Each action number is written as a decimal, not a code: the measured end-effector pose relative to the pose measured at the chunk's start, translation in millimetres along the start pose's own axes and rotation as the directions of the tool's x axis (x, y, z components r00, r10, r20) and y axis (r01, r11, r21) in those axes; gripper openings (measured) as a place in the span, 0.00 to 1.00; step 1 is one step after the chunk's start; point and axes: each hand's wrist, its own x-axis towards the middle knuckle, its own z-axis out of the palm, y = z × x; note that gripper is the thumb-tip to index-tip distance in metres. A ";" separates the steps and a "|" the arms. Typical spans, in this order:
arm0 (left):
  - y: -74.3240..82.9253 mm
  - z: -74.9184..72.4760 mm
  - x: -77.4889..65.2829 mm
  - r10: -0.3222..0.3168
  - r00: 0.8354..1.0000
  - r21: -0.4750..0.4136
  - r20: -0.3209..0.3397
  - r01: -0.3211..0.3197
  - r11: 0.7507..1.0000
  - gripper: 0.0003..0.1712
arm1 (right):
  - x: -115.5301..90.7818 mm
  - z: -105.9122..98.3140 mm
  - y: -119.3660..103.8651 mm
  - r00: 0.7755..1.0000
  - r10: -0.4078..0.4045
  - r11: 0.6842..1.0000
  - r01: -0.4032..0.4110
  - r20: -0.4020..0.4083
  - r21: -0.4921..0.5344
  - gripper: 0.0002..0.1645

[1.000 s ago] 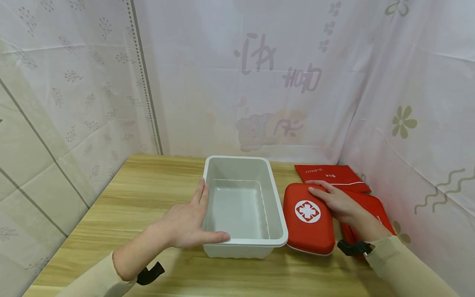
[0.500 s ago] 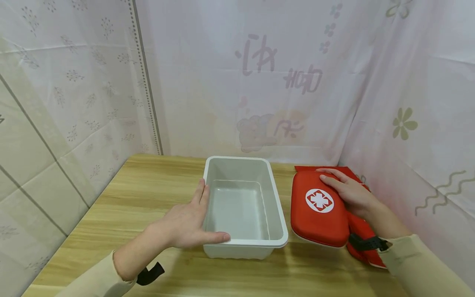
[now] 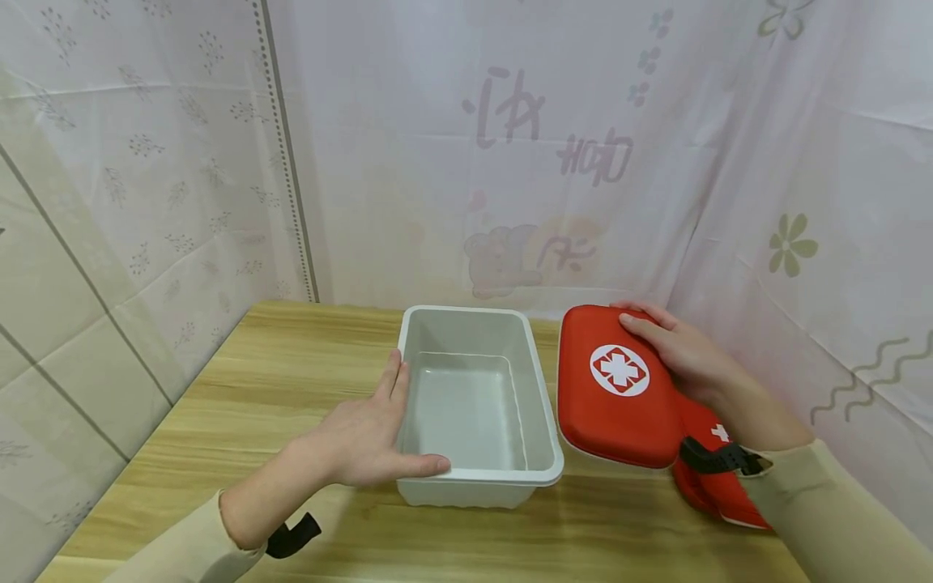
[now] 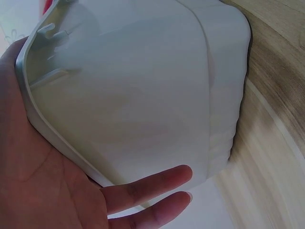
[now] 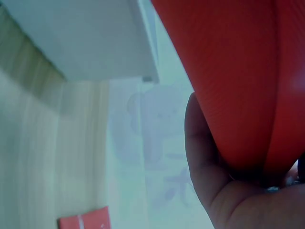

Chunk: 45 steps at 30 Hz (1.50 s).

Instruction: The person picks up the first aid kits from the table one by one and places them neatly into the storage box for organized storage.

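In the head view my right hand (image 3: pixel 696 364) grips a red first-aid case (image 3: pixel 619 421) by its far right part. The case, marked with a white cross in a circle, hangs tilted above the table, just right of the pale plastic bin (image 3: pixel 550 437). Thumb and fingers wrap its edge in the right wrist view, where the case (image 5: pixel 233 81) fills the upper right. My left hand (image 3: pixel 368 441) rests against the bin's left side and near rim, fingers straight. Two of those fingers (image 4: pixel 152 188) lie along the bin's outer wall (image 4: pixel 143 95) in the left wrist view. Nothing lies inside the bin.
Another red case (image 3: pixel 725 494) with a white cross lies on the table at right, partly hidden by my right arm. A flat red item (image 5: pixel 86 220) shows in the right wrist view. Patterned curtains (image 3: pixel 466 162) enclose the wooden table (image 3: pixel 313 356) behind and at both sides.
My right hand has lifted the red first-aid case off the table, first up and right, then higher and slightly left toward the bin. My left hand and the bin have stayed in place.
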 end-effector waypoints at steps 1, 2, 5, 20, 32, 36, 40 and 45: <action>-0.1 -0.2 0.0 0.000 1.000 0.002 -0.001 0.000 1.000 0.87 | 0.7 3.8 -4.4 1.000 -0.001 1.000 0.001 -0.002 -0.008 0.22; -0.3 -0.4 -0.2 -0.001 1.000 0.002 0.001 0.001 1.000 0.87 | 1.6 7.7 -8.7 1.000 0.000 1.000 0.000 -0.002 -0.013 0.23; -0.7 -0.7 -0.6 -0.002 1.000 -0.002 0.002 0.002 1.000 0.87 | 5.9 20.3 -21.3 1.000 0.005 1.000 -0.005 0.006 -0.026 0.26; -1.0 -0.1 -1.0 0.003 1.000 -0.003 -0.008 -0.003 1.000 0.86 | 38.9 85.0 -58.2 0.997 -0.024 0.999 0.027 0.074 -0.030 0.31; 0.8 0.2 -0.4 -0.008 1.000 -0.012 0.002 0.008 1.000 0.87 | 67.4 138.2 -71.0 0.986 -0.055 0.997 0.064 0.157 -0.054 0.31; 1.3 -0.2 -0.4 -0.009 1.000 -0.010 0.004 0.009 1.000 0.87 | 76.7 154.2 -71.0 0.989 -0.028 0.993 0.044 0.145 -0.108 0.31; 0.8 0.1 0.1 -0.004 1.000 -0.004 0.004 0.004 1.000 0.88 | 87.9 166.5 -65.9 0.990 0.020 0.983 0.006 0.137 -0.184 0.30; -0.3 0.7 0.5 -0.001 1.000 -0.003 0.004 0.001 1.000 0.88 | 99.4 181.1 -56.2 0.986 0.061 0.970 -0.022 0.157 -0.241 0.29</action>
